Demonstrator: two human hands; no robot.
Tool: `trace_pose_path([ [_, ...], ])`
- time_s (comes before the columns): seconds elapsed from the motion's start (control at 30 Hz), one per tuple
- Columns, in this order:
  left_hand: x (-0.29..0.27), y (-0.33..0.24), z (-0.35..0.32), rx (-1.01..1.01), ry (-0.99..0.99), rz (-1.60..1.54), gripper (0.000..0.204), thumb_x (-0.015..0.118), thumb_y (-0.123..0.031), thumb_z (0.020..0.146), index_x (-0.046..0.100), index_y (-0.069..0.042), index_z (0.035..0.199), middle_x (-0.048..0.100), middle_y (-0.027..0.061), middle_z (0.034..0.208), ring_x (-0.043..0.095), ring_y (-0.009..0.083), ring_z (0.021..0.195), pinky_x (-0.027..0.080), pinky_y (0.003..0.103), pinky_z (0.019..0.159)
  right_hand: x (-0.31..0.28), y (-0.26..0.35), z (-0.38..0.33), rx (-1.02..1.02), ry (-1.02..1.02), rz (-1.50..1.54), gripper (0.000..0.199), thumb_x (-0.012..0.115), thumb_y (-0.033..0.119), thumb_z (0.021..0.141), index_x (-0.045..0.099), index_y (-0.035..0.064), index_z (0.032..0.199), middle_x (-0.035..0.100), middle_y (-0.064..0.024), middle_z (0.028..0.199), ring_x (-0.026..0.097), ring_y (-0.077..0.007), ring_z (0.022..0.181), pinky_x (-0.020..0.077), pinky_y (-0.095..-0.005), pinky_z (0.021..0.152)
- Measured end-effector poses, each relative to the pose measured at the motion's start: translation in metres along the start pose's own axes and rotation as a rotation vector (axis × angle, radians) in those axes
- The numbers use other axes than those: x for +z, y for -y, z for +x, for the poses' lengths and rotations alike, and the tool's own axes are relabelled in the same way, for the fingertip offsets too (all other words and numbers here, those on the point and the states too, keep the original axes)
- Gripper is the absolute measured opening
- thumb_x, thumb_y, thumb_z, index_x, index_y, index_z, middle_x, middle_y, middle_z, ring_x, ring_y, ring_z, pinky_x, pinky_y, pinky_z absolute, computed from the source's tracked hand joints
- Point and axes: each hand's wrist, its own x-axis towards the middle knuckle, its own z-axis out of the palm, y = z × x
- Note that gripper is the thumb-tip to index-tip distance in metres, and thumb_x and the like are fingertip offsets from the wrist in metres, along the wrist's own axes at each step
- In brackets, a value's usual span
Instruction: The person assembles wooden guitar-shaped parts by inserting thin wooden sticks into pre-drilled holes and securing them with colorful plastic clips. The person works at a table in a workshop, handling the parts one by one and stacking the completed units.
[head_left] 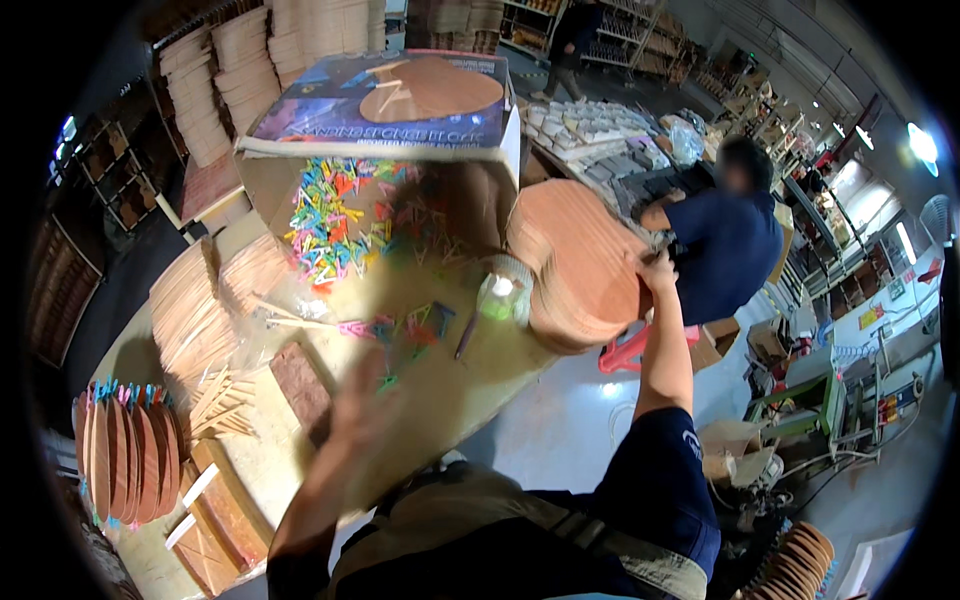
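My right hand [657, 272] is at the right edge of a tall stack of guitar-shaped wooden boards [580, 255], its fingers closed on the rim of the top board. My left hand [365, 405] hovers over the near part of the table, smeared by motion, so its fingers cannot be read. Close to it lie a few coloured clothespins [415, 325] and a reddish-brown wooden block [300, 380]. A purple pen-like stick [466, 335] and a clear jar with green contents [497, 297] stand between the clothespins and the stack.
An open cardboard box [380, 140] holds a heap of clothespins [330, 220]; a round wooden board [432, 88] lies on top. Thin wooden sheets [190, 310], sticks [222, 405] and clipped curved pieces [128, 455] fill the left. A co-worker [725, 240] sits beyond the stack.
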Motion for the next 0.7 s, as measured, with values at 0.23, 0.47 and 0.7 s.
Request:
trace_pose_path([
  [0.23, 0.167, -0.079, 0.106, 0.785, 0.377, 0.419, 0.072, 0.067, -0.021, 0.076, 0.034, -0.003, 0.137, 0.023, 0.0144, 0.146, 0.019, 0.0329, 0.136, 0.025, 0.044, 0.108, 0.021, -0.004, 0.015, -0.187, 0.059, 0.138, 0.094, 0.074, 0.066, 0.054, 0.054, 0.0000, 0.117, 0.062, -0.0199, 0.106, 0.058, -0.0336, 0.101, 0.0462, -0.0392, 0.086],
  [0.47, 0.196, -0.068, 0.115, 0.744, 0.366, 0.374, 0.078, 0.066, -0.029, 0.077, 0.029, -0.003, 0.140, 0.019, 0.0135, 0.148, 0.017, 0.0317, 0.137, 0.026, 0.043, 0.107, -0.031, -0.039, 0.043, -0.380, -0.130, 0.654, 0.028, 0.072, 0.016, 0.076, 0.055, 0.0033, 0.095, 0.058, -0.0075, 0.083, 0.055, -0.0210, 0.084, 0.0450, -0.0334, 0.073],
  [0.7, 0.130, -0.067, 0.067, -0.005, 0.016, -0.629, 0.060, 0.060, -0.016, 0.088, 0.028, -0.002, 0.137, 0.034, 0.0148, 0.137, 0.037, 0.0250, 0.126, 0.037, 0.036, 0.100, -0.103, 0.077, -0.149, -0.227, 0.260, 1.520, 0.029, 0.060, 0.012, 0.088, 0.052, -0.0003, 0.113, 0.060, -0.0088, 0.103, 0.058, -0.0163, 0.093, 0.0482, -0.0296, 0.083],
])
